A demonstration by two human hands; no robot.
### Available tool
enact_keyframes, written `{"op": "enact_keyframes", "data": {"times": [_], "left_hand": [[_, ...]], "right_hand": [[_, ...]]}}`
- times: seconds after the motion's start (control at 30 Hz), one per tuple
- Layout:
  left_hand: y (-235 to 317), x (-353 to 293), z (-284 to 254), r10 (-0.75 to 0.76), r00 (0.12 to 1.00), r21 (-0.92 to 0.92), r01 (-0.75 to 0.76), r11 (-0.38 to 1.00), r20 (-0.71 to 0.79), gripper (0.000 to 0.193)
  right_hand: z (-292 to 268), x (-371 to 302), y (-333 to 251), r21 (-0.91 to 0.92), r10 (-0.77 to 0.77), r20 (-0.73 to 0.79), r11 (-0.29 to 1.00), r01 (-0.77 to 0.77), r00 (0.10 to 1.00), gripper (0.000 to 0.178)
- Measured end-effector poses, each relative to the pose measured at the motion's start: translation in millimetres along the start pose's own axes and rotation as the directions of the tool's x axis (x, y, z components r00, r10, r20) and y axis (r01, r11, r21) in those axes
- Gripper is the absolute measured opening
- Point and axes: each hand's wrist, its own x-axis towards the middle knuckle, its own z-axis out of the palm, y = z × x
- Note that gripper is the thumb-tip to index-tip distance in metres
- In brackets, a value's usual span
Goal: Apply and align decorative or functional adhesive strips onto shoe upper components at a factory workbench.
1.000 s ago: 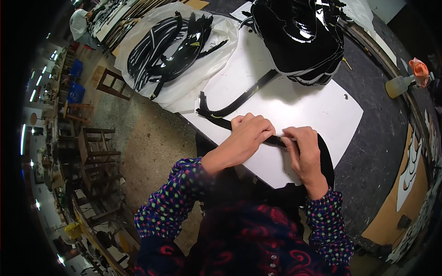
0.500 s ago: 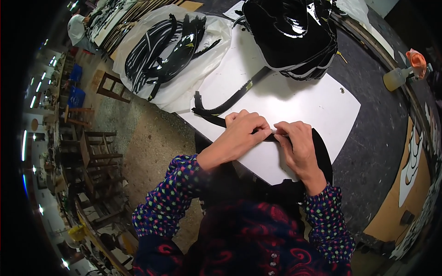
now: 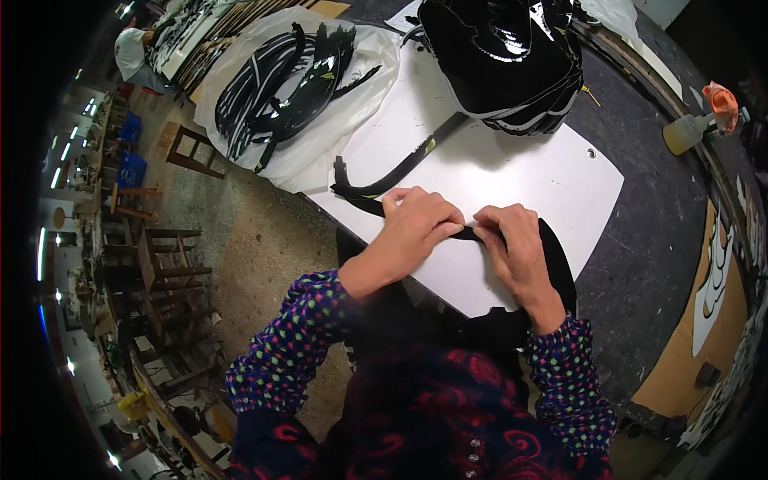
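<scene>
My left hand (image 3: 418,230) and my right hand (image 3: 516,250) pinch a long black strip (image 3: 558,252) between fingertips and thumbs, close together over a white board (image 3: 460,282). From under my left hand the strip runs out toward the board's left edge. Past my right hand it curves down along the right side. Another black strip (image 3: 404,166), with a small yellowish mark, lies just beyond my left hand. My fingers cover the stretch of strip between them.
A pile of glossy black pieces (image 3: 504,68) stands at the board's far end. Bundled black strips (image 3: 276,100) lie on a white plastic bag (image 3: 372,100) at the far left. A bottle of yellowish liquid (image 3: 682,138) stands on the dark table (image 3: 628,264) at right. Wooden stools (image 3: 172,268) line the left.
Both hands keep their pinch on the black strip, with only slight finger shifts. The whole view has shifted slightly.
</scene>
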Motion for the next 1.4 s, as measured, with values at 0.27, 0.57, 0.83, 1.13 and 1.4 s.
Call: {"op": "enact_keyframes", "data": {"times": [0.27,0.57,0.83,1.13,1.4], "left_hand": [[1,1,-10,-0.074,0.994,0.006,0.074,0.997,0.082,0.011],[3,-1,-6,-0.093,0.993,0.005,0.093,0.996,0.071,0.014],[0,-2,-3,-0.075,0.996,0.022,0.074,0.997,0.044,0.013],[1,-3,-6,-0.051,0.995,-0.052,0.056,0.997,0.083,0.012],[-1,-4,-8,-0.011,0.991,-0.062,0.019,0.998,0.130,0.011]], "right_hand": [[3,0,2,-0.004,-0.020,0.013,1.000,0.020,1.000,0.021],[1,0,0,0.004,-0.014,0.027,1.000,0.014,1.000,0.025],[-3,4,-4,0.059,0.034,0.075,0.998,-0.038,0.997,0.015],[2,1,-4,0.014,0.081,0.087,0.996,-0.083,0.993,0.014],[6,1,-5,0.013,0.074,0.061,0.997,-0.075,0.995,0.015]]}}
